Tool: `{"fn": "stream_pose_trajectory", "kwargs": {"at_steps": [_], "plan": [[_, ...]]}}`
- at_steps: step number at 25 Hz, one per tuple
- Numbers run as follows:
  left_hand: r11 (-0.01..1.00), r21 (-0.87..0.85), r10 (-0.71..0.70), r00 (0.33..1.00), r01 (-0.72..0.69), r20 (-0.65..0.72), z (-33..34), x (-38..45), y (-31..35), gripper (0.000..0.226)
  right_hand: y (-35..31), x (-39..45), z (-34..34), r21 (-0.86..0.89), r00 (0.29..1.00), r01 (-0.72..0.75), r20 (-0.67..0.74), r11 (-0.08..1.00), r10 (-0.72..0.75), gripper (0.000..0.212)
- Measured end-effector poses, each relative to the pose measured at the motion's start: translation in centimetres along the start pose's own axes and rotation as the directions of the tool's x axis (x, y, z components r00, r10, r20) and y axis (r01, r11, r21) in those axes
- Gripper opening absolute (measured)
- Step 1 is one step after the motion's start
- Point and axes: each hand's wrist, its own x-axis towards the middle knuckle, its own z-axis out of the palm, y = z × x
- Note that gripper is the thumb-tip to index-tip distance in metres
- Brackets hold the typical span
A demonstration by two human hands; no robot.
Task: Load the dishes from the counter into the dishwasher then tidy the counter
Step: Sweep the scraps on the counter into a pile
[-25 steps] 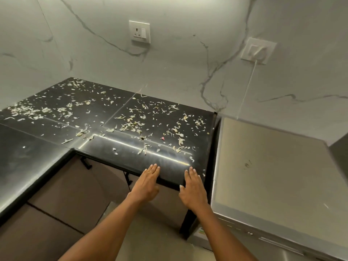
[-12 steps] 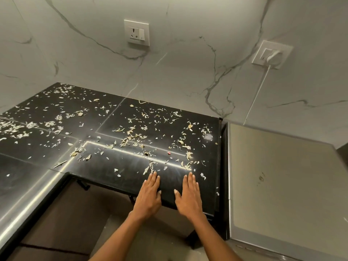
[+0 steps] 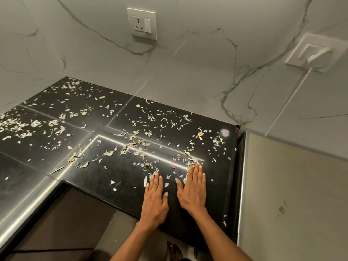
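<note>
Table (image 3: 116, 166): glossy black stone, L-shaped, rounded front edge.
Scraps (image 3: 131, 146): pale, dry, flaky peelings strewn across the table.
Left hand (image 3: 154, 200): flat on the table, fingers straight, tips touching scraps.
Right hand (image 3: 193, 191): just beside it, fingers released, flat.
Dishwasher (image 3: 291, 194): matte beige top, right of the table.

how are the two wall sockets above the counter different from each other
The left socket is empty, its pin holes showing; the right socket has a white plug in it, with a white cord running down the wall. The left socket sits higher, above the black counter; the right socket sits lower, above the steel appliance top. Both are white plates on the marble wall.
</note>
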Motion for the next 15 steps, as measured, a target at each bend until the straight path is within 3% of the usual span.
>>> {"fn": "stream_pose_trajectory", "kwargs": {"at_steps": [3, 5, 8, 10, 12, 15], "plan": [[0.997, -0.059, -0.049, 0.998, 0.046, -0.045, 0.0, 1.6, 0.1, 0.07, -1.7, 4.0, -0.5, 0.114, 0.974, 0.212, 0.06, 0.97, -0.22, 0.078], [0.992, -0.098, -0.086, 0.99, 0.075, -0.11, 0.0, 2.1, 0.5, 0.066, -1.5, 5.2, -0.9, 0.297, 0.955, 0.28, 0.013, 0.913, -0.297, 0.07], [0.989, -0.12, -0.11, 0.979, 0.09, -0.17, 0.2, 2.2, 1.0, 0.065, 1.5, 4.4, -1.2, 0.295, 0.968, 0.187, -0.215, 0.937, -0.126, 0.067], [0.987, -0.135, -0.111, 0.976, 0.086, -0.187, 0.3, 2.1, 1.1, 0.064, 3.8, 3.8, -0.9, 0.199, 0.965, 0.035, -0.261, 0.979, 0.018, 0.074], [0.979, -0.186, -0.117, 0.973, 0.08, -0.2, 0.1, 2.2, 1.1, 0.065, 3.8, 3.8, -0.7, 0.11, 0.982, -0.074, -0.166, 0.991, 0.092, 0.083], [0.96, -0.277, -0.123, 0.963, 0.053, -0.242, -0.1, 2.2, 1.0, 0.065, -0.3, 5.0, -0.5, 0.074, 1.0, -0.018, 0.022, 0.997, 0.017, 0.089]]}}
